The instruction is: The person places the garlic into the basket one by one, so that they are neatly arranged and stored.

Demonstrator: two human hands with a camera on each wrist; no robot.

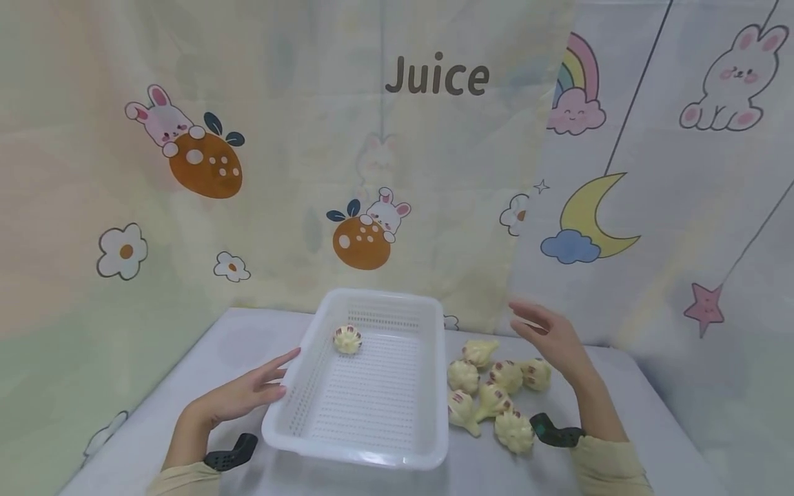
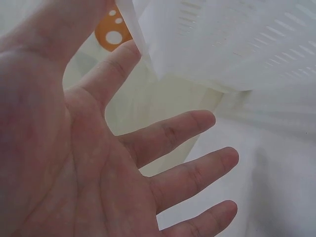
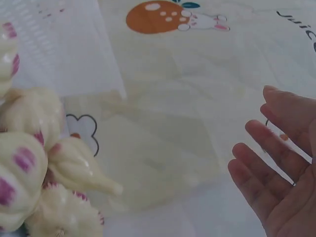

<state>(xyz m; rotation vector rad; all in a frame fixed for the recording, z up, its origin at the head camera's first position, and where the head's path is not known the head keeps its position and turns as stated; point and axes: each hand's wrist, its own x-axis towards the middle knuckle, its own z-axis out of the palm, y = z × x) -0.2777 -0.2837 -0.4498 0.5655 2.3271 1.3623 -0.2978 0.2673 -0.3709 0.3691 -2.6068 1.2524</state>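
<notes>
Currently, the white basket [image 1: 355,456] is touched at its left side by a left hand [image 1: 242,394], fingers extended | one garlic bulb [image 1: 347,339] is seated inside, toward the far-left corner | seven more bulbs [image 1: 506,377] are gathered on the table [image 1: 238,337], right of it | a right hand [image 1: 558,344], fingers loose and holding nothing, is raised near them.

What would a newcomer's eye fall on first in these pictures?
Probably the white basket on the table, with a single garlic-like bulb near its far left corner. Next comes the cluster of similar bulbs to its right, the empty right hand near them. Above, the word Juice stands out on the backdrop.
</notes>
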